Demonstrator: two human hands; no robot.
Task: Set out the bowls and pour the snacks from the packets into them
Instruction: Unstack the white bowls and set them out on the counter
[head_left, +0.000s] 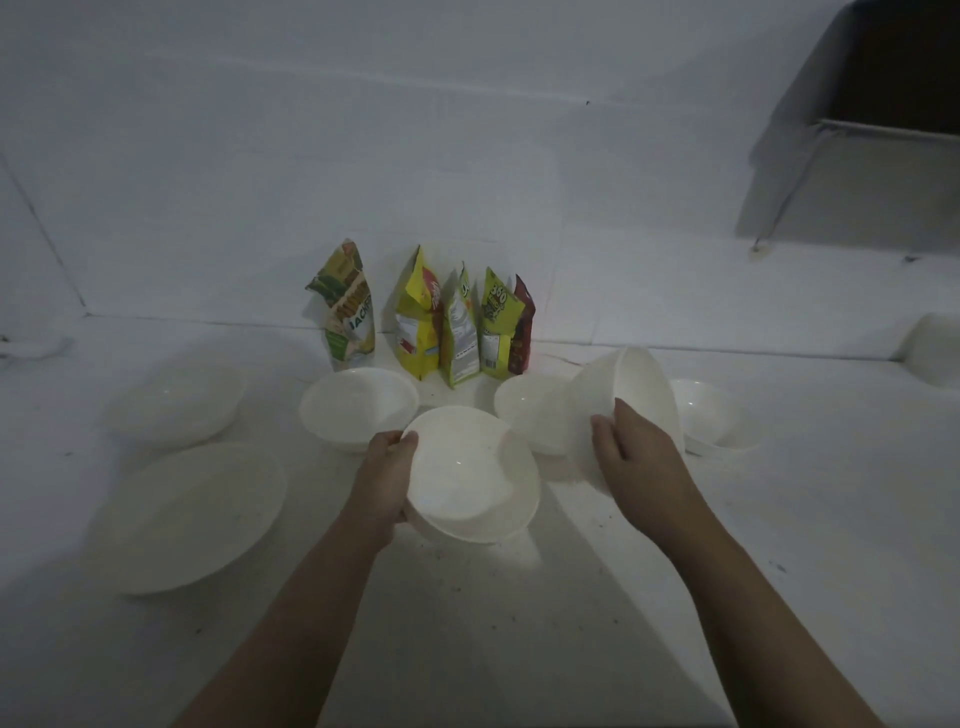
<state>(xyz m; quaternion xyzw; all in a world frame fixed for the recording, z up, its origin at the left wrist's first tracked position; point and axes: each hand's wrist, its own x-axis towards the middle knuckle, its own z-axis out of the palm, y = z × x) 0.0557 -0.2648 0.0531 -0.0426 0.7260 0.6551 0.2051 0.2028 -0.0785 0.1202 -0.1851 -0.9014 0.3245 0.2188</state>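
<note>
1. Mostly the white desk (519, 623) is bare in the lower half of the frame, where only the two forearms cross it; its back edge meets the wall behind the packets.
2. Five snack packets stand upright in a row at centre frame against the wall: a green packet (347, 306) at the left, then a yellow packet (415, 317), a slim green packet (460, 332), a lime packet (500, 322) and a dark red packet (523, 332). Their long axes run vertically, tops up.
3. Left hand (387, 483) grips the left rim of the centre bowl (470, 475), thumb over the edge; the bowl is tilted, mouth facing up and toward the camera.
4. Right hand (631, 457) holds the tipped bowl (628, 410), fingers curled round its outer wall; this bowl stands nearly on its side, mouth facing right.
5. Other bowls sit upright: a large bowl (187, 514) at lower left, a far-left bowl (176, 405), a middle bowl (358, 405), a small bowl (530, 410) and a right bowl (711, 415).
</note>
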